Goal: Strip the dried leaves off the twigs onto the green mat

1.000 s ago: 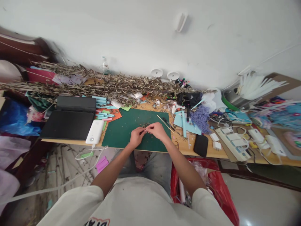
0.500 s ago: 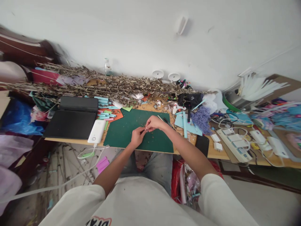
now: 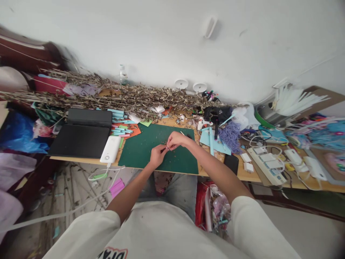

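Over the green cutting mat (image 3: 137, 144), my left hand (image 3: 157, 155) and my right hand (image 3: 174, 140) meet at their fingertips. Both are closed in a pinch around something tiny and partly pale, too small to name. Small brown crumbs lie scattered on the mat around the fingers. Just beyond my right wrist, a thin dark pen-like tool (image 3: 189, 136) lies near the mat's right edge, partly hidden by the arm.
Dried plant stems (image 3: 134, 97) run along the back of the table. To the left are a black tablet case (image 3: 81, 140), a white power bank (image 3: 110, 149) and rolled blue papers (image 3: 118, 131). Rightward lie purple yarn (image 3: 231, 136), a phone (image 3: 231, 164) and a power strip (image 3: 266, 165).
Both hands stay pinched together in nearly the same place. My right hand has shifted very slightly, and the camera view has moved a little.
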A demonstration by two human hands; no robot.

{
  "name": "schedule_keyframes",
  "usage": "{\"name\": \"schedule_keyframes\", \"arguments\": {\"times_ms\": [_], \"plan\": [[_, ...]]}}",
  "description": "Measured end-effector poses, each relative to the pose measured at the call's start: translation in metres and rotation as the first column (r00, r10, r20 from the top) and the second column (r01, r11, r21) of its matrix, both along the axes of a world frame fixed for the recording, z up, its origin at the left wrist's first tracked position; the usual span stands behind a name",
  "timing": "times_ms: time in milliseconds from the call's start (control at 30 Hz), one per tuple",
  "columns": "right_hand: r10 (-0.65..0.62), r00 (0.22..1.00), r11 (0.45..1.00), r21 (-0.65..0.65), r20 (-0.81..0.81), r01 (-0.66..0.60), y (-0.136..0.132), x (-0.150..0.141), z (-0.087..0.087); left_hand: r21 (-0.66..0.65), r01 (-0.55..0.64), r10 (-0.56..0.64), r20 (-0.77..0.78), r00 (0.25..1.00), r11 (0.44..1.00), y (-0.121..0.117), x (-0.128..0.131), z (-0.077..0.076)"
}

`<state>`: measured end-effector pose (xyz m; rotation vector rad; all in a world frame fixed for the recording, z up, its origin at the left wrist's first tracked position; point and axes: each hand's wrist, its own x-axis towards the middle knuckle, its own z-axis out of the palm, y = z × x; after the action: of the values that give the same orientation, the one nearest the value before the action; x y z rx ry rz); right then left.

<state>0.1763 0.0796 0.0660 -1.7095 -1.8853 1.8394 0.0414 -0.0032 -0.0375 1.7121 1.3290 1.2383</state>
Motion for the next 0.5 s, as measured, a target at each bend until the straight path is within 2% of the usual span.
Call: {"name": "schedule_keyframes", "arguments": {"times_ms": [100,267,333,500], "plan": [[0.046,0.994,0.999,0.023,0.094,-0.048,0.0,-0.008,0.005,0.0,-0.006,0.006,-0.007,1.0,1.0,-0.001,0.0,0.001],[0.101,0.956,0.979,0.144,0.276,-0.146,0.0,-0.017,0.007,0.001,0.003,-0.003,-0.048,0.999,1.0,-0.001,0.0,0.002],[0.099,0.964,0.984,0.122,0.245,-0.132,0.001,-0.015,0.006,0.006,0.005,-0.005,-0.054,0.999,1.0,-0.001,0.0,0.001],[0.029,0.998,0.999,-0.038,0.058,-0.026,0.003,-0.005,0.006,0.023,-0.006,0.007,-0.04,0.999,1.0,0.001,0.0,-0.002]]}}
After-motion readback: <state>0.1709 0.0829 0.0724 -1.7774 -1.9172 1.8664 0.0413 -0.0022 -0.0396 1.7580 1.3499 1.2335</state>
